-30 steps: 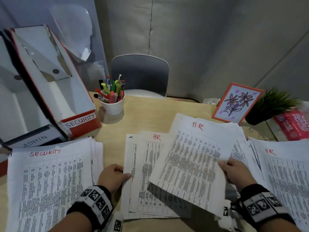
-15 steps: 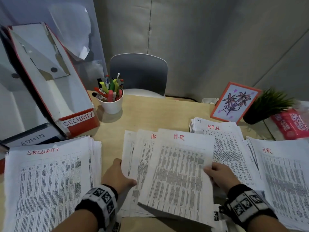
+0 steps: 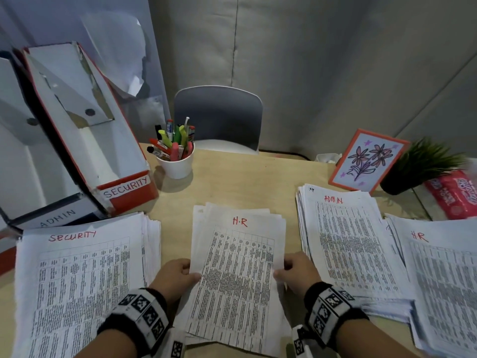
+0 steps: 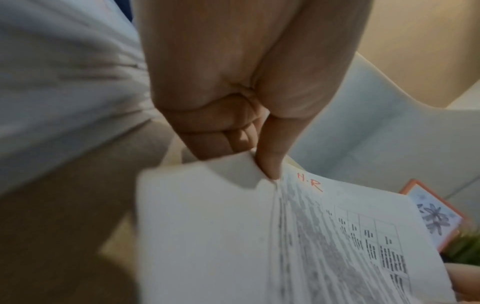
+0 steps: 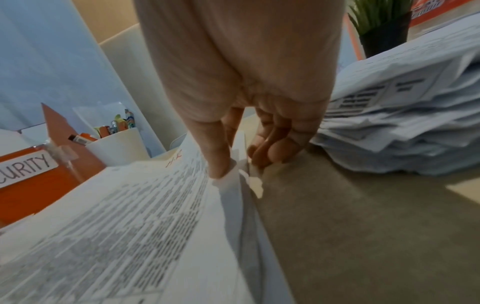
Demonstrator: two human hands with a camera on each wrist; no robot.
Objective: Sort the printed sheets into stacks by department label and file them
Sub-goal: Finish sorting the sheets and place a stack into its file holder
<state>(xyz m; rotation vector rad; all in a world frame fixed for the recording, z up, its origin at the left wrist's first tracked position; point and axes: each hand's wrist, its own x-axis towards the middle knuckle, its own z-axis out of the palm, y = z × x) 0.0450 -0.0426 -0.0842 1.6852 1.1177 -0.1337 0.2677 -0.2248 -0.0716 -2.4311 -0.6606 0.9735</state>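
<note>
A stack of printed sheets marked H.R [image 3: 237,267] lies in the middle of the table. My left hand [image 3: 180,275] grips its left edge, thumb on top [image 4: 270,164]. My right hand [image 3: 291,272] grips its right edge, thumb on the top sheet [image 5: 218,164] and fingers curled beneath. A SECURITY stack [image 3: 80,285] lies to the left, an ADMIN stack [image 3: 346,244] to the right, and a pile topped by an HR sheet [image 3: 444,280] at the far right. A red SECURITY file box [image 3: 126,188] and an ADMIN file box [image 3: 56,215] stand at the back left.
A white cup of pens [image 3: 175,161] stands beside the SECURITY box. A framed flower drawing [image 3: 367,160], a small potted plant [image 3: 418,166] and a red packet [image 3: 456,195] are at the back right. A grey chair [image 3: 219,120] is behind the table.
My right hand carried the HR sheet left and laid it on the middle stack, uncovering the ADMIN stack. Both hands now hold the middle stack's side edges and its sheets are squared up.
</note>
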